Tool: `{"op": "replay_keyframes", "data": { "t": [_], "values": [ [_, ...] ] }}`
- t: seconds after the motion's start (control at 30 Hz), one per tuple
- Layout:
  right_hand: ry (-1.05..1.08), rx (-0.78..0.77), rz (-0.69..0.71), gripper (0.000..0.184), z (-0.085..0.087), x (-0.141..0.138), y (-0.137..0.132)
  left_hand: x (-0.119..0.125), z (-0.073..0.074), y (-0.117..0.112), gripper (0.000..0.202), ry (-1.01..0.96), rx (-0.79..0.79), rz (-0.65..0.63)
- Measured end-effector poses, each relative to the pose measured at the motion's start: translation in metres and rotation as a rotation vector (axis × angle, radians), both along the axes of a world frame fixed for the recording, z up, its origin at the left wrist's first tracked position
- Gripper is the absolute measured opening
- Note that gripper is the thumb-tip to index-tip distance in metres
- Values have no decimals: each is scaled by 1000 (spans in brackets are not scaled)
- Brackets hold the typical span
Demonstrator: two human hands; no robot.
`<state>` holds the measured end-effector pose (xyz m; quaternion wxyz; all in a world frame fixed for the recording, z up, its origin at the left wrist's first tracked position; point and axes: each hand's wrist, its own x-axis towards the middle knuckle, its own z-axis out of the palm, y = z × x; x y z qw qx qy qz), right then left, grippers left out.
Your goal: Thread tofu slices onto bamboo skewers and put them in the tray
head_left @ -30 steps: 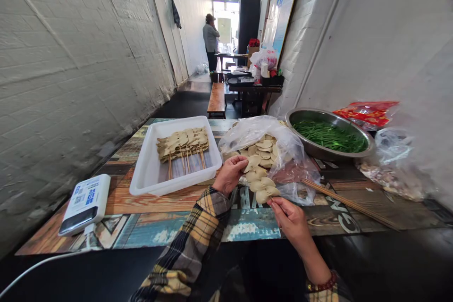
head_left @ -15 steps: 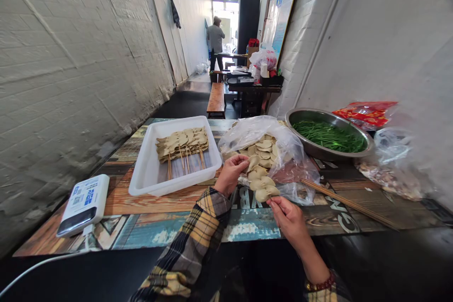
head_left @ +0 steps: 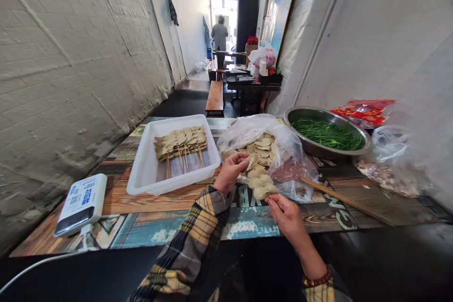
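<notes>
My right hand (head_left: pixel 286 214) pinches the near end of a skewer of flat beige slices (head_left: pixel 264 188); most of its stick is hidden by them. At the skewer's far end, my left hand (head_left: pixel 231 170) is closed with thumb and fingertips on one beige slice (head_left: pixel 252 160). Right behind lies a clear plastic bag (head_left: pixel 247 133), open towards me, with a heap of loose beige slices (head_left: pixel 262 147) in it. To the left, a white plastic tray (head_left: pixel 141 181) holds a stack of filled skewers (head_left: pixel 180 141), their bare sticks pointing towards me. Bare bamboo skewers (head_left: pixel 347 200) lie to the right.
A steel bowl of green chives (head_left: pixel 325 134) stands at the back right. Beside it are a red packet (head_left: pixel 368 112) and a plastic bag of pale pieces (head_left: pixel 389 174). A white device with a cable (head_left: pixel 81 203) sits front left. A person (head_left: pixel 220 35) stands far off.
Both hands keep their grips, with hardly any movement at the skewer. The whole view has shifted slightly, and the far person has turned and moved a little.
</notes>
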<state>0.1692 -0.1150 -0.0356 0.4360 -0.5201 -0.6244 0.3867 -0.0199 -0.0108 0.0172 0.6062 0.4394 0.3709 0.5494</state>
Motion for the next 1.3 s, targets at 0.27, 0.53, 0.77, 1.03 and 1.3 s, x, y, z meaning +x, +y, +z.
{"op": "replay_keyframes", "data": {
  "t": [0.27, 0.53, 0.77, 1.03, 1.3],
  "values": [
    [96, -58, -5, 45, -2, 2, 4, 0, 4, -3, 37, -160, -123, -94],
    [122, -100, 9, 45, -4, 3, 5, 1, 0, -2, 40, -182, -116, -94],
    [99, -112, 17, 42, -1, 1, 6, -2, 0, 1, 41, -105, -88, -71],
    [136, -87, 11, 36, -2, -6, 6, -7, 5, 1, 44, -111, -130, -76],
    [68, -57, -18, 36, 0, -6, 4, -12, 6, 2, 45, -102, -159, -112]
  ]
}}
